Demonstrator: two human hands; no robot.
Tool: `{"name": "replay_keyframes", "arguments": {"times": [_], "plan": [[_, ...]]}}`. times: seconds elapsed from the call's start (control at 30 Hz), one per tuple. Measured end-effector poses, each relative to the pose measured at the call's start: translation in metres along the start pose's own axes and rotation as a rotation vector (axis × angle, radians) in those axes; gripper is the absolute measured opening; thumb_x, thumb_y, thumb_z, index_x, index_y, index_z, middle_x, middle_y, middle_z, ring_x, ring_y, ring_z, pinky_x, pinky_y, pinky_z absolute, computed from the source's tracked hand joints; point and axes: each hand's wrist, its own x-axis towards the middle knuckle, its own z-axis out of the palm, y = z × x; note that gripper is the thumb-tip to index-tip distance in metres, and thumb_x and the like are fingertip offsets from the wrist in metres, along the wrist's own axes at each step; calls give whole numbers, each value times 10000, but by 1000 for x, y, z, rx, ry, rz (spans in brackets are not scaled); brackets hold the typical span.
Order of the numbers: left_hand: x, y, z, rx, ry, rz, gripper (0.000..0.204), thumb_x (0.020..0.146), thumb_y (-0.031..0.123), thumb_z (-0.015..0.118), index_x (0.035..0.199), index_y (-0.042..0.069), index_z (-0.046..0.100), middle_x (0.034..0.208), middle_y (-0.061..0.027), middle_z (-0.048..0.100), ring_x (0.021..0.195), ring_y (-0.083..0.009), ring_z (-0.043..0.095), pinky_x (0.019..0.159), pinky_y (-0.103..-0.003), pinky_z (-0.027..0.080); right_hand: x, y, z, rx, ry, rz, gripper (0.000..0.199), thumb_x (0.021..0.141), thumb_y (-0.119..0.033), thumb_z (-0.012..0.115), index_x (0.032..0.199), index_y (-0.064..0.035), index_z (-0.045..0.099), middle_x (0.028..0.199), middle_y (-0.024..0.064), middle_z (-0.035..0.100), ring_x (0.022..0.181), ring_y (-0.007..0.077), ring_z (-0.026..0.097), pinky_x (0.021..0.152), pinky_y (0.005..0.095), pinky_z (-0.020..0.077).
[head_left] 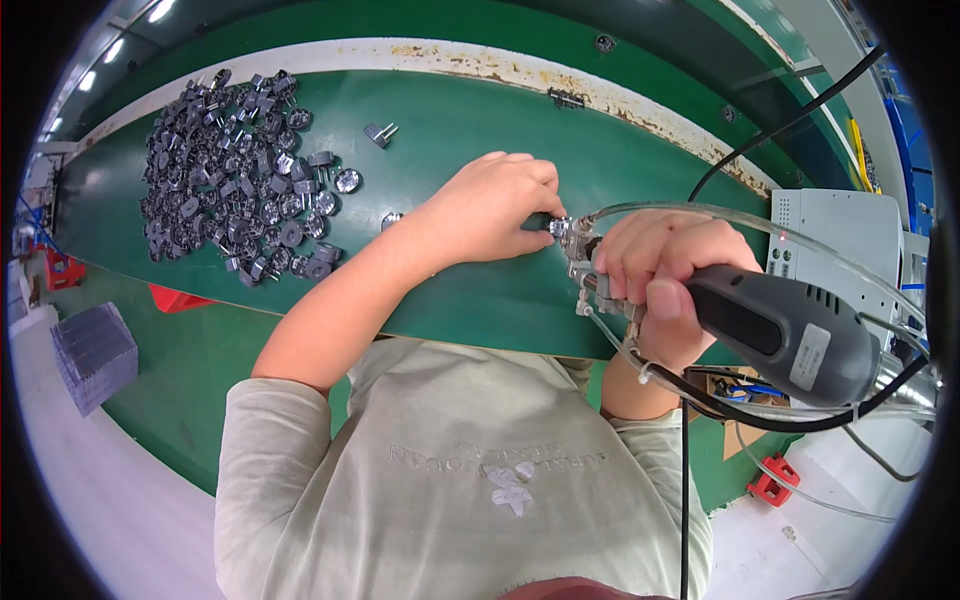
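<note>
My right hand [668, 262] wraps round the dark grey handheld electric screwdriver [800, 335], whose metal nose [582, 255] points left and carries clear air tubes. At the tip of that nose, my left hand [505, 208] pinches a small dark plug piece [550, 226] between thumb and fingers. Most of that piece is hidden by the fingers. Beside my left wrist, another plug piece [391, 220] lies partly covered by the arm. A single two-pinned plug piece [380, 134] rests farther back on the green bench [440, 120].
A heap of dark plug pieces [230, 190] covers the bench's left part. A white control box [835, 240] stands at the right. A black cable [790, 125] and a clear hose [700, 208] run to the screwdriver. A rusty white rail [420, 52] borders the far edge.
</note>
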Motion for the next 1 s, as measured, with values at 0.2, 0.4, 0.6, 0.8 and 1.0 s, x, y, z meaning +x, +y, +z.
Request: {"name": "replay_keyframes", "arguments": {"times": [0.2, 0.4, 0.6, 0.8, 1.0], "plan": [[4, 0, -4, 7, -37, 31, 214, 725, 174, 782, 916, 80, 763, 916, -70, 656, 910, -290, 637, 806, -420, 496, 2, -1, 2, -41, -32, 37, 267, 679, 95, 731, 831, -36, 554, 659, 65, 637, 554, 160, 610, 566, 296, 523], [10, 9, -29, 154, -74, -33, 222, 738, 184, 786, 945, 103, 771, 928, -80, 674, 944, -292, 653, 842, -417, 511, 3, -23, -7, 236, 211, 10, 356, 766, -176, 892, 888, -48, 584, 678, 71, 638, 601, 175, 613, 603, 340, 537], [75, -51, -86, 436, 215, -192, 213, 762, 197, 749, 927, 64, 769, 892, -115, 680, 896, -328, 665, 780, -436, 532, 1, -27, -12, 102, 243, -14, 371, 865, -281, 821, 922, -39, 545, 667, 79, 593, 554, 205, 580, 569, 376, 525], [115, -138, -78, 756, 442, -261, 539, 789, 120, 689, 1325, 152, 640, 1397, -130, 562, 1253, -331, 555, 1031, -425, 485, -7, -12, -15, 249, 291, 61, 293, 772, 5, 792, 928, -31, 546, 718, 81, 599, 659, 188, 607, 647, 351, 550], [150, -122, -46, 404, 73, -57, 378, 857, 30, 623, 1231, 59, 664, 1344, -159, 595, 1234, -352, 565, 1049, -434, 480, -5, -11, -22, 184, 290, 14, 289, 805, -40, 790, 949, -30, 540, 711, 82, 585, 655, 184, 590, 655, 360, 553]]}}
